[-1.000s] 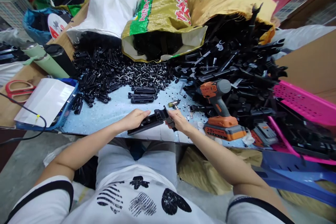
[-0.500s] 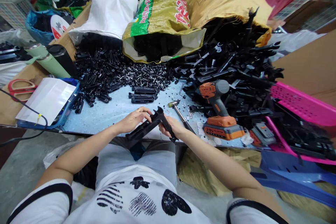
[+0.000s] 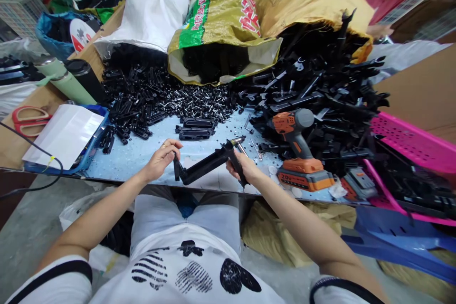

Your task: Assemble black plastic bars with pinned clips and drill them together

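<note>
A black jointed bracket is held between my two hands above the table's front edge. Its long channel-shaped bar slants up to the right, with a short link folding off at each end. At the left end, my left hand pinches the small upright link between thumb and fingers. My right hand is wrapped round the link hanging from the right end. Just behind that joint lies a hammer, partly covered by the bracket. Several finished-looking black bars lie stacked farther back.
An orange cordless drill stands right of my right hand, before a heap of black parts. Loose rivets and small black links spill from sacks behind. Scissors lie left; a pink basket stands right.
My left hand has moved left, from the bracket's upper joint to its far-end link, which now stands out from the bar. My right hand has shifted slightly right with the bracket.
</note>
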`<state>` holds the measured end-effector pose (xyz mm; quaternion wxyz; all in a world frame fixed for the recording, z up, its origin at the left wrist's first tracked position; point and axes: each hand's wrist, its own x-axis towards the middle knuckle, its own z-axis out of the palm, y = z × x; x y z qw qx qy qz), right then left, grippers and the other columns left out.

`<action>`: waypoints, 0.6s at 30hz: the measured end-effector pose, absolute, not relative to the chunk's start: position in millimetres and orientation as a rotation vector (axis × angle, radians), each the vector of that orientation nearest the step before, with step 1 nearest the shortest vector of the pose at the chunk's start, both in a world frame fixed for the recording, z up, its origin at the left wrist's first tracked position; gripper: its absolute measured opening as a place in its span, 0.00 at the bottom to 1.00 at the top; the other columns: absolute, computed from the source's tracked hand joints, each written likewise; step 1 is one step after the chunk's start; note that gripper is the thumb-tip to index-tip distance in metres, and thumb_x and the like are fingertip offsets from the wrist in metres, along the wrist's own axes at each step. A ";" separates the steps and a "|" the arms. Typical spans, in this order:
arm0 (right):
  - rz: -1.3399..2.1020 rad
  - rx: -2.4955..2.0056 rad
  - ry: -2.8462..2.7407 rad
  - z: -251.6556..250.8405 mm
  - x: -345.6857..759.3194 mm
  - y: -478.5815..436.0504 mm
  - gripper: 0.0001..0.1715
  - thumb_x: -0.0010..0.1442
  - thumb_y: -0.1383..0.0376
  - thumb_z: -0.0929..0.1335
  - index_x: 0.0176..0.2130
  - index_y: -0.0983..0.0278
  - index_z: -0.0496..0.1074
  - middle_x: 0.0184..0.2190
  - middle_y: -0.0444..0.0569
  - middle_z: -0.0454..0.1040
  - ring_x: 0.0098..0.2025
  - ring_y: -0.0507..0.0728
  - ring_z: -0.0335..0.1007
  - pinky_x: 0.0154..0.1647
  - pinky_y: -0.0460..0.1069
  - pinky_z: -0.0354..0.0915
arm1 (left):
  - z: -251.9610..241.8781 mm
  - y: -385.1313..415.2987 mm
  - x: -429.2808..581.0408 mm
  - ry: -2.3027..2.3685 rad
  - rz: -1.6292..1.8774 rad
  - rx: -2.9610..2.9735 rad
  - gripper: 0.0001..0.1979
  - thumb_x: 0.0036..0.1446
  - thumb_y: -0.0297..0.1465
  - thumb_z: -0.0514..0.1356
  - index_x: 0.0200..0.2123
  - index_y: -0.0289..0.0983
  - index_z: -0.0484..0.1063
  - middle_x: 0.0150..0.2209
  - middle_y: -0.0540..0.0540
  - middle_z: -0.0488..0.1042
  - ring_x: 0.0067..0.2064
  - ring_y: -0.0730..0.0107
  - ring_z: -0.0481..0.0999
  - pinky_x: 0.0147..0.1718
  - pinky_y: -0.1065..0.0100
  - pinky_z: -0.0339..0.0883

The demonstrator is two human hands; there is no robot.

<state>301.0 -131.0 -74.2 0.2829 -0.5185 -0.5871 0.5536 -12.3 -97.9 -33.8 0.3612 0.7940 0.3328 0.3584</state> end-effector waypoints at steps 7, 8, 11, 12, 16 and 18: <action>0.298 -1.181 -2.442 -88.8 326.7 -116.4 0.32 0.58 0.41 0.59 0.23 0.63 0.67 0.22 0.50 0.68 0.27 0.54 0.64 0.31 0.49 0.58 | -93.1 -107.8 -20.4 1.043 1.033 2.414 0.11 0.62 0.32 0.53 0.43 0.36 0.72 0.37 0.43 0.74 0.40 0.67 0.73 0.41 0.64 0.69; 0.187 -1.152 -2.549 -90.4 322.7 -114.4 0.29 0.61 0.45 0.59 0.26 0.64 0.68 0.25 0.51 0.70 0.30 0.55 0.65 0.33 0.49 0.58 | -104.3 -110.8 -19.5 1.071 0.998 2.467 0.11 0.62 0.31 0.52 0.42 0.35 0.73 0.36 0.43 0.74 0.39 0.66 0.73 0.41 0.64 0.69; 0.085 -1.264 -2.571 -88.5 289.7 -105.6 0.22 0.65 0.53 0.58 0.38 0.66 0.70 0.35 0.55 0.74 0.38 0.57 0.68 0.40 0.50 0.58 | -123.6 -117.0 -10.9 1.247 0.833 2.533 0.12 0.62 0.32 0.52 0.44 0.34 0.72 0.36 0.41 0.74 0.40 0.63 0.73 0.41 0.62 0.69; 0.090 -1.343 -2.521 -86.3 273.0 -101.1 0.23 0.65 0.52 0.58 0.43 0.67 0.69 0.37 0.55 0.74 0.40 0.57 0.68 0.41 0.49 0.58 | -124.8 -117.5 -6.0 1.350 0.793 2.529 0.14 0.62 0.34 0.53 0.47 0.34 0.70 0.38 0.39 0.73 0.42 0.61 0.72 0.41 0.61 0.69; 0.187 -1.710 -2.394 -80.0 205.3 -78.1 0.26 0.65 0.50 0.57 0.50 0.66 0.64 0.37 0.54 0.75 0.38 0.59 0.70 0.35 0.48 0.59 | -119.2 -112.2 18.5 1.631 0.615 2.530 0.20 0.62 0.37 0.53 0.54 0.33 0.66 0.38 0.37 0.72 0.42 0.57 0.71 0.41 0.59 0.67; 0.266 -1.801 -2.424 -81.4 184.8 -68.5 0.22 0.66 0.53 0.56 0.46 0.66 0.66 0.35 0.54 0.75 0.36 0.58 0.71 0.33 0.48 0.58 | -120.1 -108.4 28.2 1.645 0.506 2.541 0.17 0.63 0.32 0.50 0.52 0.32 0.68 0.36 0.39 0.72 0.39 0.59 0.71 0.39 0.61 0.66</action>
